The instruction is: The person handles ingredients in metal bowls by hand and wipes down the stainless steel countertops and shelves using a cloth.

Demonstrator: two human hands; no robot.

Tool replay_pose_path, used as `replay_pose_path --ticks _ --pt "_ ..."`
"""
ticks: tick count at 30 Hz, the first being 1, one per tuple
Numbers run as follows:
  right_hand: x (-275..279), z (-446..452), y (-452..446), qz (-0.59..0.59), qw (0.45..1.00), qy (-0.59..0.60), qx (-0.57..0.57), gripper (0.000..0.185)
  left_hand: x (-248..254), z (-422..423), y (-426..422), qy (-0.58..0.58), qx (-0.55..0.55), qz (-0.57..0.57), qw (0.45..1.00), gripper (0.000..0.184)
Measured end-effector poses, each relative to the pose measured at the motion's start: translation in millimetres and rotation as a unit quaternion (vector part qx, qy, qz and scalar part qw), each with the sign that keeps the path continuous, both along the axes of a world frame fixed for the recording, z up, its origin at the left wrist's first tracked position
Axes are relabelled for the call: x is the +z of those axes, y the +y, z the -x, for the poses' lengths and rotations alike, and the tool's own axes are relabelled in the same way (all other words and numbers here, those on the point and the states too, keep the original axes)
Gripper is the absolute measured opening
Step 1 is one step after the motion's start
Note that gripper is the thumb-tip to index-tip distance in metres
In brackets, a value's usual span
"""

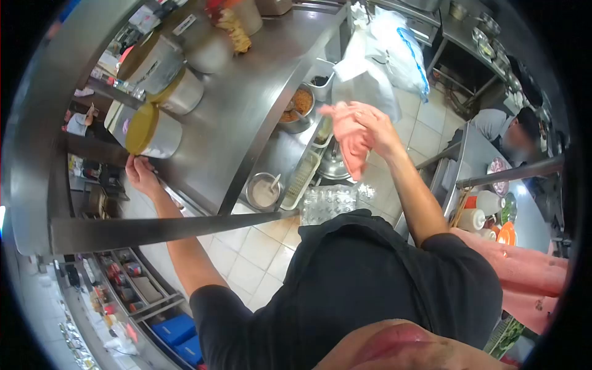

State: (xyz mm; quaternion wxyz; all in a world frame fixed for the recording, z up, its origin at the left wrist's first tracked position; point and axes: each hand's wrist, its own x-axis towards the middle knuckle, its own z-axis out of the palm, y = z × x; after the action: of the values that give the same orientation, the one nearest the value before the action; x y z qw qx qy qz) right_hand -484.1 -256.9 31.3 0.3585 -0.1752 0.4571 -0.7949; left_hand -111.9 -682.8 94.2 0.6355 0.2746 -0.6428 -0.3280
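A crumpled pink cloth [353,137] hangs from my right hand [374,127], whose fingers are wrapped round it, over the aisle beside the lower shelf. My left hand [142,176] is at the near left edge of the steel counter [240,92], just below a white tub with a yellow lid [161,134]. Its fingers are bent at the edge, and what they grip, if anything, is hard to make out. Behind that tub stand another white tub [184,92] and a larger container [151,65].
Pots of food [302,102] and a bowl with a spoon [264,191] sit on the lower shelf. A steel bar [166,231] crosses near my left forearm. White bags [394,49] hang ahead. Another person [493,123] bends at the right, beyond a counter with bottles [487,202].
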Motion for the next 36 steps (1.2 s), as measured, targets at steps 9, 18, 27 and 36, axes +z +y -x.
replay_pose_path --ticks 9,18,27,36 --pt "-2.4 12.2 -140.8 0.052 0.829 0.423 -0.362 0.023 10.8 8.7 8.6 -0.008 0.008 -0.029 1.000 0.019" --pt "31.1 208.1 -188.8 0.055 0.960 0.085 -0.261 0.014 4.6 3.0 1.7 -0.009 0.003 -0.034 0.999 0.017" --pt "40.3 -71.7 -113.7 0.140 0.772 0.580 -0.220 0.018 6.3 4.7 5.5 -0.009 0.008 -0.043 0.999 0.016" --pt "206.3 44.5 -132.1 0.084 0.837 0.503 -0.197 0.012 7.2 5.8 9.6 0.011 0.015 -0.016 1.000 0.020"
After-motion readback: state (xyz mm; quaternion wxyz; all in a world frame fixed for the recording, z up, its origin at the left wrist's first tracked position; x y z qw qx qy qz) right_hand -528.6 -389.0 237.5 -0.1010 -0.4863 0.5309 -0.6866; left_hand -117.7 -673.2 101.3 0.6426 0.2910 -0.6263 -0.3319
